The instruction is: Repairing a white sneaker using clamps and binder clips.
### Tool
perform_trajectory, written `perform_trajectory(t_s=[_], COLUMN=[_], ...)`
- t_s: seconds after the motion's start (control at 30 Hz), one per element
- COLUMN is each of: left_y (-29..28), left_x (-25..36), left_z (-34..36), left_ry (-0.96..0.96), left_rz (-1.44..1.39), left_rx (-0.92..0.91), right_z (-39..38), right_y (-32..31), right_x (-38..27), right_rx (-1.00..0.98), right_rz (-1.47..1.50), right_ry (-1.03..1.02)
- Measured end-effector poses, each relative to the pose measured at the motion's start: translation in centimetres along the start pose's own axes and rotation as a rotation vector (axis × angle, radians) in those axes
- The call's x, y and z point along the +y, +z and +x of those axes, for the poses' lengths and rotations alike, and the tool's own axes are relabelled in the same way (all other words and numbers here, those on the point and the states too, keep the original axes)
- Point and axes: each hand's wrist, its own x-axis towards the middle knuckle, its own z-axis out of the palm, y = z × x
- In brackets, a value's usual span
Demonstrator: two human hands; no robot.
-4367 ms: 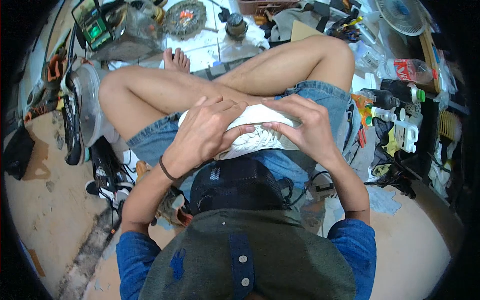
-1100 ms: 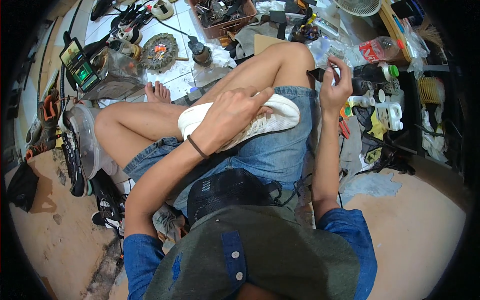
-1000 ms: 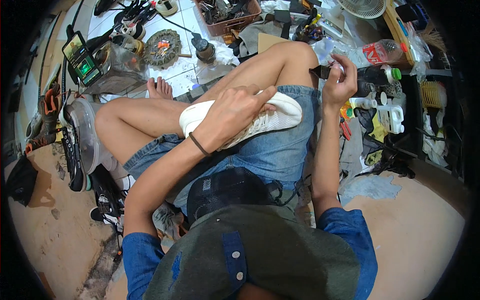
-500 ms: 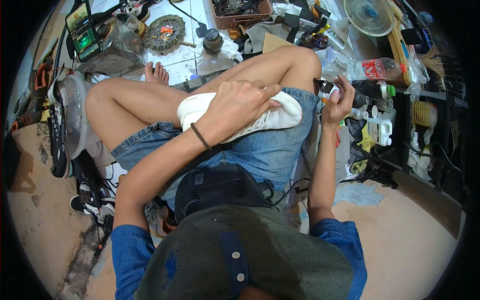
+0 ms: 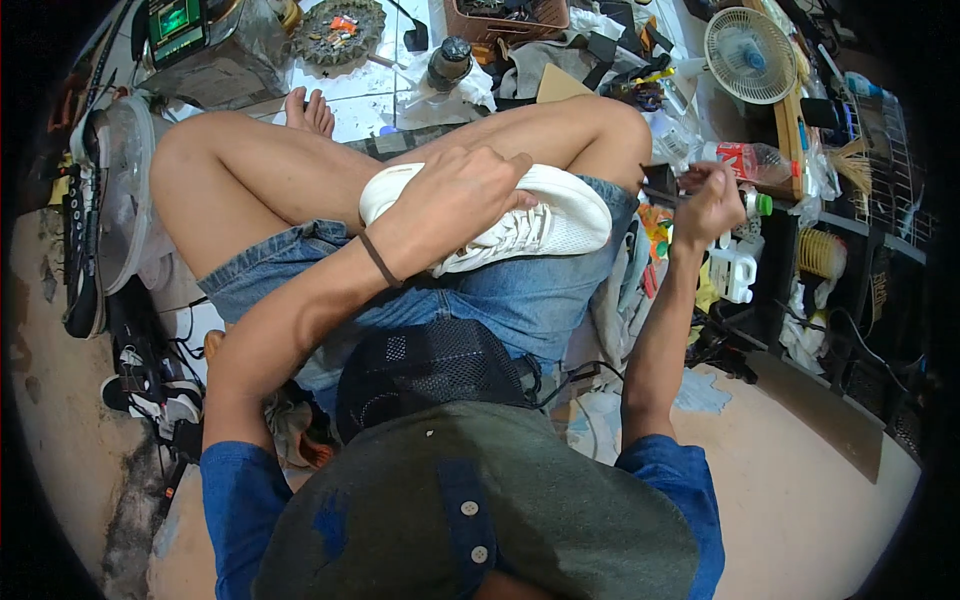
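Note:
A white lace-up sneaker (image 5: 575,215) lies across my lap with its toe to the right. My left hand (image 5: 455,195) is closed around the upper by its opening, the thumb near the laces. Off to the right, beyond my knee, my right hand (image 5: 714,208) grips a small black angular object (image 5: 660,184) whose kind I cannot make out. That object is apart from the sneaker. A black mesh cap-like thing (image 5: 430,370) rests between my lap and belly.
A dark bottle (image 5: 450,62) stands on the tiles ahead, near a round dish (image 5: 338,32). At the right are a fan (image 5: 750,55), a clear plastic bottle (image 5: 755,162) and a white jug (image 5: 735,275). Several shoes (image 5: 150,385) and a clear tub (image 5: 125,190) sit left.
My right hand has moved right, away from the sneaker, and its fingers have closed more around the black object. My left hand stays on the sneaker. The view has shifted slightly.

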Motion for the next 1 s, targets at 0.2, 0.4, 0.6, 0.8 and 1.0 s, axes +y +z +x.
perform_trajectory(t_s=[0.2,0.4,0.6,0.8,1.0], left_y=[0.8,1.7,2.0,1.5,1.3], left_x=[-0.6,-1.0,-1.4,-1.3,0.0], left_z=[0.1,-0.3,-1.1,-1.5,-1.7], left_ry=[0.002,0.011,0.019,0.011,-0.005], left_rz=[0.022,0.019,0.023,0.051,0.049], left_rx=[0.017,0.064,0.170,0.187,0.172], right_z=[-2.3,-2.1,-0.3,0.0,-0.3], right_y=[2.2,4.6,7.8,8.9,8.2], right_x=[-11.7,-9.9,-10.3,-11.0,-9.0], right_rx=[-0.120,-0.161,-0.233,-0.324,-0.403], right_rz=[-0.037,-0.125,-0.077,-0.074,-0.008], right_ry=[-0.373,-0.445,-0.550,-0.392,-0.206])
